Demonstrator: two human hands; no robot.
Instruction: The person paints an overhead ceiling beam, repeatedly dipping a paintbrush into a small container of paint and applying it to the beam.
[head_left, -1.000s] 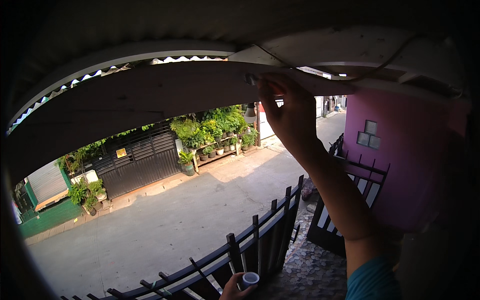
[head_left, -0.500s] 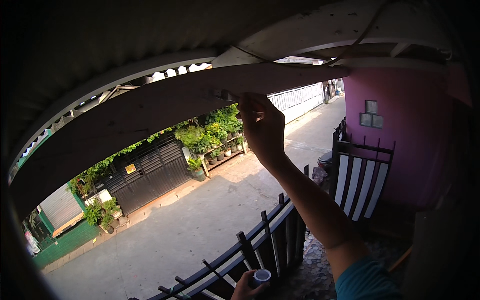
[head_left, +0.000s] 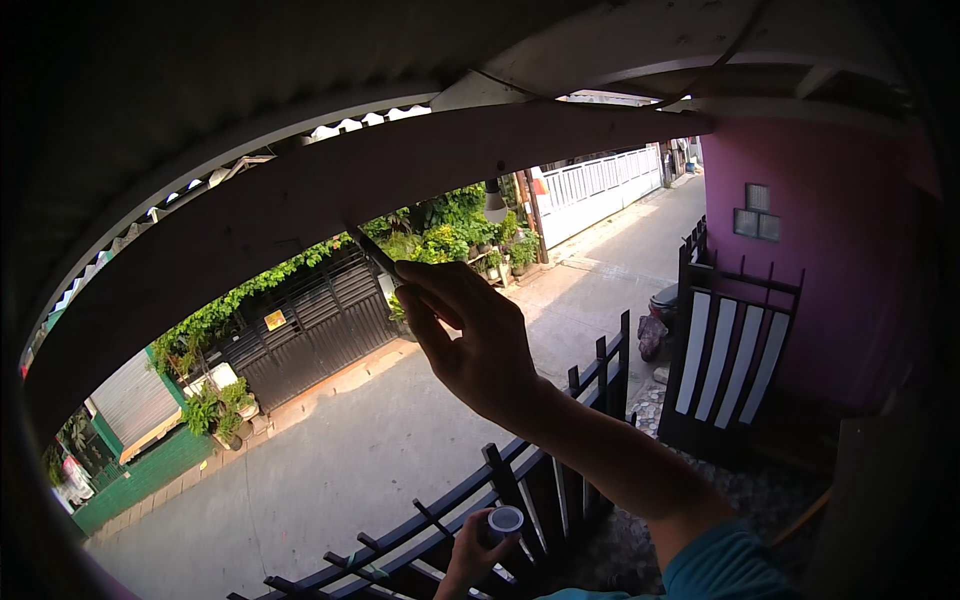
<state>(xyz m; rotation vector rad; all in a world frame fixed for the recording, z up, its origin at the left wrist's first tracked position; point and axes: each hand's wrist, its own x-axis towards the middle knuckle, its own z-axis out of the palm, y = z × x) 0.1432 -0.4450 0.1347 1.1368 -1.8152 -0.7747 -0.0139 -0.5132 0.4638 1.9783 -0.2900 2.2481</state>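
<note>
My right hand (head_left: 472, 340) is raised and closed around a slim paintbrush (head_left: 374, 249), seen nearly edge-on. The brush tip meets the lower part of a long dark overhead beam (head_left: 250, 215), in deep shade. Low in the picture, my left hand (head_left: 468, 553) grips a small round cup (head_left: 506, 519) with a pale rim. What lies inside the cup looks greyish and is hard to make out.
Below me runs a black metal fence (head_left: 495, 455), with a black-and-white gate (head_left: 728, 350) to the right by a pink wall (head_left: 830, 290). Beyond the fence lies a grey street (head_left: 330, 460) with potted plants and a dark gate (head_left: 320, 345). A white lamp (head_left: 495, 202) hangs below the beam.
My right hand and the brush have moved left and down along the beam. The brush has turned edge-on. My left hand with the cup has shifted slightly left and up; the view has also shifted a little.
</note>
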